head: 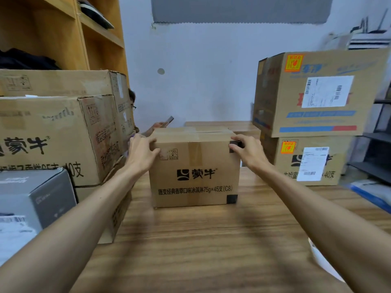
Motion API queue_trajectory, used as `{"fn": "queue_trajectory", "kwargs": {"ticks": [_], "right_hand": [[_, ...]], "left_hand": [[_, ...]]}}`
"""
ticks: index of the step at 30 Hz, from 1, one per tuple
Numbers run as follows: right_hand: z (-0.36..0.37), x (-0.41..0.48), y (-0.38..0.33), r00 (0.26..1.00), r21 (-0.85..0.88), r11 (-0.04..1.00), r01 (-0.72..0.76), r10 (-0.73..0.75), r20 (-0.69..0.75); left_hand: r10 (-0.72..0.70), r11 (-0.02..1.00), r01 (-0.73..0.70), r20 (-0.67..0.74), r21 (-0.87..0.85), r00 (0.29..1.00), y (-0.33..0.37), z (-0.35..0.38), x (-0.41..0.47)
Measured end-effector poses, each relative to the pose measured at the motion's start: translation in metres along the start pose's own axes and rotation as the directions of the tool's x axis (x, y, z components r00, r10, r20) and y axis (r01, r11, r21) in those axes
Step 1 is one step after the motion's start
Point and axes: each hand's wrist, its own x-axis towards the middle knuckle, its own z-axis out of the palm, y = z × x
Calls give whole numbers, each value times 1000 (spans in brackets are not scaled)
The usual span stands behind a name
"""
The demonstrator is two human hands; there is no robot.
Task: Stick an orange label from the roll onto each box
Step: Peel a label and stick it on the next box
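Note:
A taped cardboard box [194, 176] with black print stands upright on the wooden table [201, 246] in the middle. My left hand [141, 153] grips its upper left corner, fingers curled over the edge. My right hand [247, 150] grips its upper right corner by a black patch. No orange label shows on this box's front. Two stacked boxes at the right, the upper one [317, 115] and the lower one [311, 163], each carry an orange label, the top label [293, 62] and the bottom label [287, 147]. The label roll is not in view.
Large cardboard boxes [53, 136] are stacked at the left, with a grey box [36, 199] in front of them. A wooden shelf unit [63, 32] rises behind. A person [148, 121] sits behind the left stack holding a phone. A blue-edged item [370, 195] lies at the right table edge.

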Motion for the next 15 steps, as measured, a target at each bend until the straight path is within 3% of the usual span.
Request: {"fn": "queue_trajectory", "kwargs": {"ticks": [9,15], "right_hand": [[-50,-79,10,995,-18,998,55,-56,-87],[-68,-114,11,989,1,995,103,-102,-108]], "left_hand": [[152,981,-165,-121,-100,981,28,-29,-81],[177,969,-204,-187,-136,966,39,-50,-127]]}}
